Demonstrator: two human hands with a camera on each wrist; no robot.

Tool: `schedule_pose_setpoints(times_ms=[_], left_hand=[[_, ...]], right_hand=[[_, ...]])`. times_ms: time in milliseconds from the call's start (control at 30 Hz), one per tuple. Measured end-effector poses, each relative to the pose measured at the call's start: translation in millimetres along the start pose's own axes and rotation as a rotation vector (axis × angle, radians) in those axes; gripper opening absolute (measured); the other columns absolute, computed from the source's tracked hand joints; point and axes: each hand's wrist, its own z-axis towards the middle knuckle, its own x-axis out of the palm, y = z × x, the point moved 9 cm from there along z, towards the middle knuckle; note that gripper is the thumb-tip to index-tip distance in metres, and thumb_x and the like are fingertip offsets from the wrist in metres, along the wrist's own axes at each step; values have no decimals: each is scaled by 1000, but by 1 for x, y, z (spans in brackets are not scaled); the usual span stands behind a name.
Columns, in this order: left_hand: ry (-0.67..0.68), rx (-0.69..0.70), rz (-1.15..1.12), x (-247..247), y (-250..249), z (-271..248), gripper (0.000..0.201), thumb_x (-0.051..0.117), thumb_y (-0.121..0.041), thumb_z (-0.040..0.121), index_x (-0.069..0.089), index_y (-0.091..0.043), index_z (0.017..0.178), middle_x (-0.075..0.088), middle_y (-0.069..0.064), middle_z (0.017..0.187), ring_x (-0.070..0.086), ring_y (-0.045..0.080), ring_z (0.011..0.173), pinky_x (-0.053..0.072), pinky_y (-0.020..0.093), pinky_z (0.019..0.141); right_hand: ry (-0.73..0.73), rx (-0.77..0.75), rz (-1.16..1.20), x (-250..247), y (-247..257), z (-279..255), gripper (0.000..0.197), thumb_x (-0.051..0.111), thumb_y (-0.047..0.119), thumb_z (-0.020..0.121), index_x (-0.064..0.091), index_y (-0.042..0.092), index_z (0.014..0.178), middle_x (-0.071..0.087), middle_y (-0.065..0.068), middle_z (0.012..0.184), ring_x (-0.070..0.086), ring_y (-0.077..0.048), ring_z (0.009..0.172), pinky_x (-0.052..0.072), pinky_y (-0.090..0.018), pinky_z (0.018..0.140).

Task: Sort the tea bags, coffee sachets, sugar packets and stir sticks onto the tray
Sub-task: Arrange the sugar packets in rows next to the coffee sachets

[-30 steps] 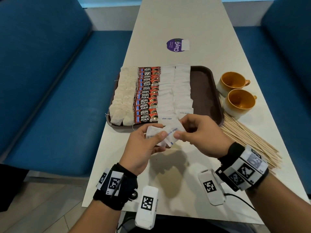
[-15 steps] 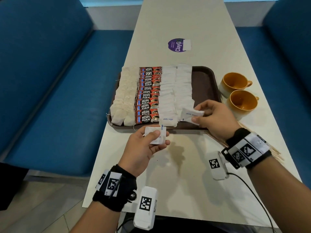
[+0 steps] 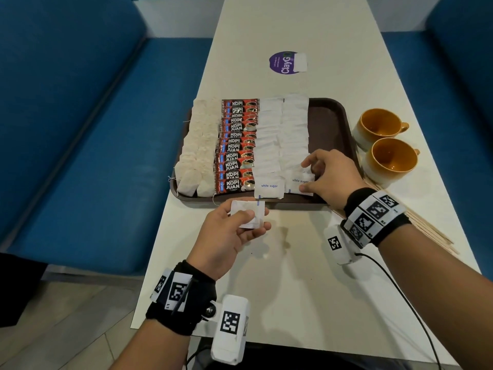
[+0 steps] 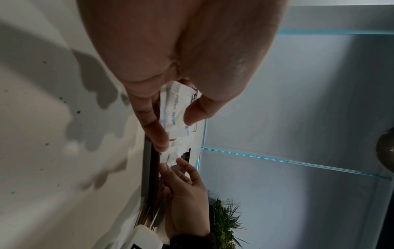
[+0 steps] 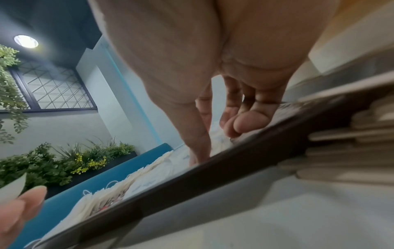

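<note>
Now my right hand (image 3: 330, 180) is down on the tray (image 3: 328, 124), where half a second ago it carried a sugar packet (image 3: 300, 182) in the air above the near rim. That packet lies flat at the near end of the right sugar column, and my thumb and fingertips touch its edges; I cannot tell whether they pinch it or only press it. My left hand (image 3: 232, 236) has stayed just in front of the tray over the table (image 3: 293, 289), with thumb and fingers pinching a second sugar packet (image 3: 249, 213), as before.

Tray contents, left to right: two columns of tea bags (image 3: 197, 153), one column of red coffee sachets (image 3: 236, 148), two columns of sugar packets (image 3: 282, 134). The right part of the tray is bare.

Stir sticks (image 3: 426, 231) lie on the table to the right of the tray, partly under my right wrist. Two orange cups (image 3: 384, 145) stand beside the tray's right rim.
</note>
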Motion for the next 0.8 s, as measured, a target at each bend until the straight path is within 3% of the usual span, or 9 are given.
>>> schedule_pose_setpoints(times_ms=[100,200,333,500,633,700,800], left_hand=[[0,-10,-14,0,2,1,35,39,14,96,61,1,120,70,25,114,74,44,95,60,40,88],[-4,3,1,1,3,2,40,34,17,96,61,1,121,68,24,117,74,43,97,62,35,84],[1,29,12,3,1,1,34,43,17,99,62,2,123,70,25,115,75,40,93,63,32,81],[-25,77,28,7,-5,1,26,66,12,90,63,3,114,73,24,107,74,34,87,62,35,74],[-45,115,93,9,-9,3,23,77,2,83,63,-4,100,75,16,89,70,26,80,56,32,71],[-65,153,81,9,-12,2,22,79,-2,80,64,-7,95,75,12,87,68,22,78,55,30,71],[-60,197,32,13,-16,3,28,81,-9,72,66,-7,96,75,11,91,70,22,81,59,33,75]], right_hand=[[-5,3,-24,1,1,1,43,92,22,74,67,28,108,53,1,111,56,-14,93,44,-25,81],[-3,-2,-30,-1,1,1,41,92,25,74,66,29,106,52,3,110,57,-13,92,43,-25,81],[-12,-31,98,-6,6,-11,28,86,36,80,68,31,101,59,8,101,59,-8,88,46,-20,72],[168,-144,380,10,36,-48,16,78,42,87,75,28,94,74,5,88,69,-10,75,59,-32,69],[237,-137,529,18,39,-71,12,78,25,89,76,17,99,76,-3,85,68,-14,71,60,-35,67],[223,-117,553,17,33,-76,7,78,15,89,76,16,96,76,-5,83,67,-14,69,59,-34,67],[243,-81,596,21,25,-80,19,85,9,81,73,15,95,76,-9,80,68,-17,67,56,-32,64]])
